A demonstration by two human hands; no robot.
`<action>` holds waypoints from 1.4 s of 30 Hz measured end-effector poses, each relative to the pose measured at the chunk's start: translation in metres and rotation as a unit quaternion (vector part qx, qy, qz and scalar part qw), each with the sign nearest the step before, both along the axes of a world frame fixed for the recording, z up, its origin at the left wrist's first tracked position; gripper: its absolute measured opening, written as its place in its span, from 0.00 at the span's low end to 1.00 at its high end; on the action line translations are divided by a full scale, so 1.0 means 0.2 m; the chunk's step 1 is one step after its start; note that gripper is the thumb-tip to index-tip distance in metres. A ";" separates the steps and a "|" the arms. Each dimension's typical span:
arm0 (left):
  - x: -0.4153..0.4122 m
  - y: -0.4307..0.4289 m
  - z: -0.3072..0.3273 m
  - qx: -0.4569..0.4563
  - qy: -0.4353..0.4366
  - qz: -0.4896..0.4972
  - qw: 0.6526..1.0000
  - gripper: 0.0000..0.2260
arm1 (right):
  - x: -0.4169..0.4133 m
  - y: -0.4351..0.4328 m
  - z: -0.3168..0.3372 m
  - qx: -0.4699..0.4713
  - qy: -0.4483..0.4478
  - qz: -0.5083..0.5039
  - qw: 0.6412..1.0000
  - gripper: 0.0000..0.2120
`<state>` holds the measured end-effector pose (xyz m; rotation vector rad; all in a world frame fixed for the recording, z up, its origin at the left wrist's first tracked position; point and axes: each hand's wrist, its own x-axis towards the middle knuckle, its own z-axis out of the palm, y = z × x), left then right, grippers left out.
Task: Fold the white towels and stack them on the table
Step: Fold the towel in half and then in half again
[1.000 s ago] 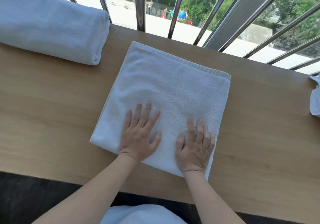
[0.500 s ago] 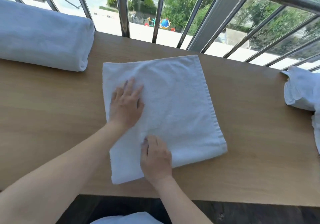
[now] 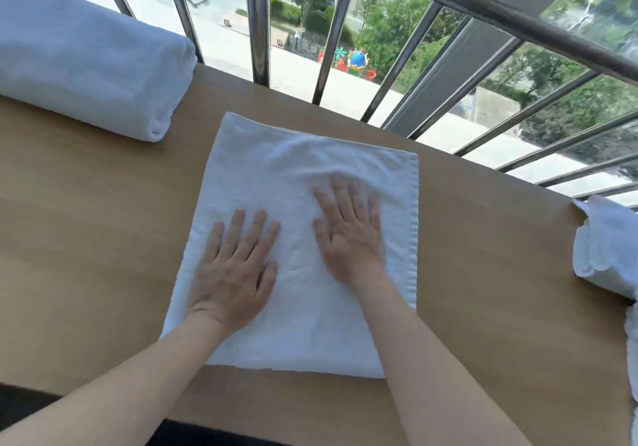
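A white terry-cloth towel, folded into a rough rectangle, lies flat in the middle of a light wooden table. Its surface is soft and nubbly. A few shallow wrinkles bunch across its far half, and a flat woven hem band runs down its right edge. Its near edge lies close to the table's front edge, and its far left corner reaches close to the table's back edge.

Both bare hands lie palm down on this towel. The left hand presses on the towel's near left part, fingers straight and spread, thumb out to the side. The right hand presses a little farther in, on the towel's right half, fingers straight and slightly fanned, tips at the wrinkles. Neither hand grips anything; the fingers are apart and flat against the cloth.

Left of and beyond the folded towel lies a thick white towel roll, apart from it. Well to the folded towel's right, at the table's end, sits a loose heap of crumpled white cloth. Just beyond the folded towel stands a metal railing with slanted bars, with trees and pavement below.
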<state>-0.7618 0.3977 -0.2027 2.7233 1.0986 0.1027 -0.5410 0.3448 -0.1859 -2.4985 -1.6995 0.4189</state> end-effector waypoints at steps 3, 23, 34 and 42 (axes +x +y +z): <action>0.00 0.00 0.00 0.015 -0.015 -0.003 1.000 0.28 | 0.24 0.12 -0.03 -0.018 -0.013 -0.063 0.998 0.26; 0.05 0.04 0.06 -0.022 -0.011 0.000 1.000 0.28 | -0.42 -0.43 -0.03 0.020 0.014 -0.040 0.999 0.27; 0.01 0.03 0.08 -0.022 -0.052 -0.208 0.976 0.23 | -0.47 -0.39 0.04 -0.017 -0.009 -0.242 0.970 0.27; 0.19 0.44 0.07 -0.042 0.043 -0.193 0.979 0.27 | -0.60 -0.21 -0.05 0.045 -0.055 -0.224 0.972 0.30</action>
